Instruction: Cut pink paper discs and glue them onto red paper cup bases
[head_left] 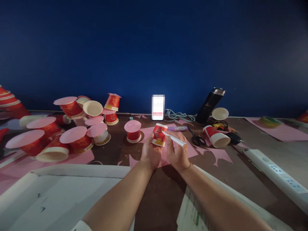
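Note:
A red paper cup [158, 135] with a gold band is in my left hand [152, 152], whose fingers wrap round its left side and lower part. My right hand [178, 153] grips a white pen [177, 140], its tip at the cup's right side. Pink paper [190, 150] lies on the brown table under both hands. To the left stands another red cup [133, 136] topped by a pink paper disc [132, 126]. Behind my right hand lies a purple tube [176, 128], and black scissors [198, 140] are to its right.
Many cups with pink discs [73, 134] crowd the left. A lit phone [158, 107] stands at the wall. Further right are a black flask [209, 106], a tipped cup [216, 137], a mouse [234, 138] and a power strip [276, 175]. White box [79, 171] at front left.

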Available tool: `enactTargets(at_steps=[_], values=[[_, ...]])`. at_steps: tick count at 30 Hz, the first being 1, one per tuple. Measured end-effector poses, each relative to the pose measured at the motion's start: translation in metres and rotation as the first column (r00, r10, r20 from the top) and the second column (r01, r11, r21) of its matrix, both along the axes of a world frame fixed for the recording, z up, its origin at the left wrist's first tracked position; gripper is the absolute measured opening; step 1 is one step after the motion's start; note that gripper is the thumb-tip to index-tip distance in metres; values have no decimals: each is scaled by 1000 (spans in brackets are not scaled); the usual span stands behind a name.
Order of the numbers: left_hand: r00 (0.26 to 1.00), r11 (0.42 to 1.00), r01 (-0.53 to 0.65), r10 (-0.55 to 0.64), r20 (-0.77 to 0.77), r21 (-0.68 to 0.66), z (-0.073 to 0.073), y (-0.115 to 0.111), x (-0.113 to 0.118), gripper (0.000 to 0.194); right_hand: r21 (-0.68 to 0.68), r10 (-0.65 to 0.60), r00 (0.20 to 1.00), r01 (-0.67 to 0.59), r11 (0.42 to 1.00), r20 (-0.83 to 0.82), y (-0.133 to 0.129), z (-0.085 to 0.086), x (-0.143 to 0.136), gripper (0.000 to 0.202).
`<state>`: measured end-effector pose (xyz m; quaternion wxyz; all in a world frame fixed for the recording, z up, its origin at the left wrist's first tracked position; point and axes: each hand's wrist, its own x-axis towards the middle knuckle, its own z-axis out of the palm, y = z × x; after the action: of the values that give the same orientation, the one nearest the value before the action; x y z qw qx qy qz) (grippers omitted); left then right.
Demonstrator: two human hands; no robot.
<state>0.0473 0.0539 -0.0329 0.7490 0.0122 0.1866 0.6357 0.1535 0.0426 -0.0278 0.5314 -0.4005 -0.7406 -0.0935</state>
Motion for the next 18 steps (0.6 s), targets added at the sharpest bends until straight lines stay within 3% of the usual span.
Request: enactTargets(at_steps=[18], values=[[1000,1000,-22,22,3,-10,1,0,0,20,14,6,1000,-6,1000,19,-3,0,-2,18]])
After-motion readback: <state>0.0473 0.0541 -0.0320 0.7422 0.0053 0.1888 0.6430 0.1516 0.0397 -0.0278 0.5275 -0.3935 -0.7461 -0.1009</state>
